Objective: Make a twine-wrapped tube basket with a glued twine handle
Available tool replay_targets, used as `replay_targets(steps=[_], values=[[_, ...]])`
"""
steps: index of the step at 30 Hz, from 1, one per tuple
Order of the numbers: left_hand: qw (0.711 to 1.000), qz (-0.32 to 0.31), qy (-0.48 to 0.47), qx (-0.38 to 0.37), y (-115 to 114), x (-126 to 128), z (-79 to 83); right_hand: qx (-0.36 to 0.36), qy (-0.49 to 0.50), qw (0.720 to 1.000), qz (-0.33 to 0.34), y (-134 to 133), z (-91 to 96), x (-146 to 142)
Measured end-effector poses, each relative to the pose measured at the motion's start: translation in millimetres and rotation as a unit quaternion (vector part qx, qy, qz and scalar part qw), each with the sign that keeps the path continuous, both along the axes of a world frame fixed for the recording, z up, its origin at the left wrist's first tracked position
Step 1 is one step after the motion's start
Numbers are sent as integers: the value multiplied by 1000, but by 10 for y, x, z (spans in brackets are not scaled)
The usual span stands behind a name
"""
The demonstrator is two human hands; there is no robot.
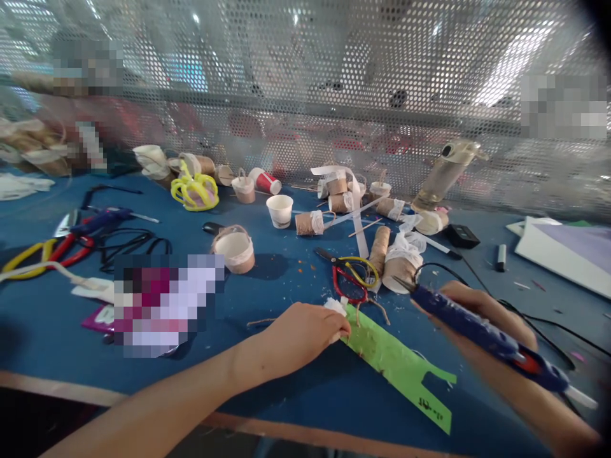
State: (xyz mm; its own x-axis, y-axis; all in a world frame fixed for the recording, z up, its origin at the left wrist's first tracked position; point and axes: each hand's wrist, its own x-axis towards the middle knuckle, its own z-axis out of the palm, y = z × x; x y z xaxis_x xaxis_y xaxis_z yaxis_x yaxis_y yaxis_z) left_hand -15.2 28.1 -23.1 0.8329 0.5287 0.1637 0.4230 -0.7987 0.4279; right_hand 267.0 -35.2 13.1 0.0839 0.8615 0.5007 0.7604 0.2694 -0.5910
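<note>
Glue gun (470,325) sits in right hand (494,310); left hand (303,334) touches green paper (401,359).

Bearings are taken from the left hand (305,334), with 12 o'clock pointing away from the person. Principal passage: 12 o'clock, a lane of blue tabletop (286,283) between the handled cup (237,254) at 11 and the scissors (338,261) at 1. A white paper cup (279,213) obstructs its far end. At 2, a wrapped roll (380,247) and lace-trimmed cup (400,267) close off access. At 3, the right hand (503,313) and glue gun (477,327) obstruct, with a black cord (548,324) alongside. At 4, the green strip (401,362) lies low. Room is noted at 6, between left forearm (191,388) and strip. At 9, loose twine (260,322) precedes a purple packet (98,318).
</note>
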Motion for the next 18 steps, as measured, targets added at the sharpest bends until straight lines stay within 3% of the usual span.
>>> replay_targets(steps=[4,12,18], values=[[1000,1,-3,-18,3,-15,16,32,67,997,10,65,-79,-47],[992,31,-54,-113,13,-5,172,-28,95,995,10,73,-347,46],[949,61,-126,-281,1,-17,224,-51,127,990,31,76,-279,-89]])
